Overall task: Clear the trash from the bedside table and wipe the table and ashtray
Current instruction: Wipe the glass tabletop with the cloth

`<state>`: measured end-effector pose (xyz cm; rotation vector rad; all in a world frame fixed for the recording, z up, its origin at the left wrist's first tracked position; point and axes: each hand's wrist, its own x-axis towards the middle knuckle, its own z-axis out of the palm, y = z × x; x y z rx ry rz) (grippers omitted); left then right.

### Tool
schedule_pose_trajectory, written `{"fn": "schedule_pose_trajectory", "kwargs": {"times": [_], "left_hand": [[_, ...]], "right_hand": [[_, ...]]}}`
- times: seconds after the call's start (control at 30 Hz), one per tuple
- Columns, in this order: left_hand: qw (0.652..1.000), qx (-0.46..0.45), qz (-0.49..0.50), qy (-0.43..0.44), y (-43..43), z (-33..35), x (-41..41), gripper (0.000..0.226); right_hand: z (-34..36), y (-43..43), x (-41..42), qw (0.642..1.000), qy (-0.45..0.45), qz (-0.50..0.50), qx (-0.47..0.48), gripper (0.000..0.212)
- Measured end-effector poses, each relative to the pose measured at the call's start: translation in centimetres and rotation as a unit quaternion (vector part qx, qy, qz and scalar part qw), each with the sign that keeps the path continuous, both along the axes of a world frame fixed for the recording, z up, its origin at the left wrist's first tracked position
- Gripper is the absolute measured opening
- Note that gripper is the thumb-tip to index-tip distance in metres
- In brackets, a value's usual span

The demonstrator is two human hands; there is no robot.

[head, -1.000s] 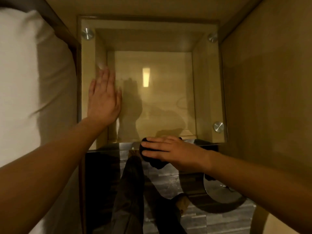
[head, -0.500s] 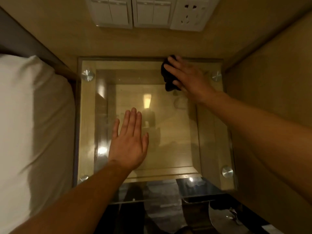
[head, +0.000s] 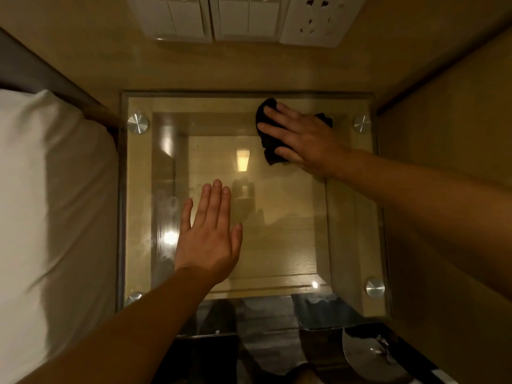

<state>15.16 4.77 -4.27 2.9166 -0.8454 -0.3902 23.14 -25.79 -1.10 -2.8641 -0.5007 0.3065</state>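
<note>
Cloth [head: 270,152], black, soft and limp, lies bunched at far right of glass tabletop [head: 291,239] under right hand [head: 304,139], whose straight fingers press it flat. Likely slides easily; best driven by palm on its middle. Left hand [head: 210,239] lies flat, fingers straight, empty. Side panel [head: 443,134] close on right, bed [head: 50,217] on left. Metal caps [head: 361,123] at corners snag strokes. Centre open.

White bed linen [head: 41,203] beside the desk [head: 346,217]'s left edge, white wall switch plates [head: 210,15] and white socket [head: 315,20] beyond its far edge
</note>
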Motion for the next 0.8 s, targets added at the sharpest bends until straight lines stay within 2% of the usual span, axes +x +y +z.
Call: {"fn": "schedule_pose_trajectory", "kwargs": {"times": [0.13,0.37,0.8], "left_hand": [[1.0,-0.003,0.004,-0.009,-0.1,0.0,0.0,0.07],[1.0,-0.004,0.011,-0.005,-0.2,0.3,-0.1,0.07],[0.999,-0.019,0.007,-0.026,-0.2,0.6,-0.3,0.07]], "right_hand": [[-0.7,0.8,-3.8,0.999,-0.039,0.028,0.006,0.056],[-2.0,2.7,-11.1,0.996,-0.053,0.054,0.05,0.052],[-1.6,6.7,-23.6,0.996,0.007,0.067,0.064,0.053]]}}
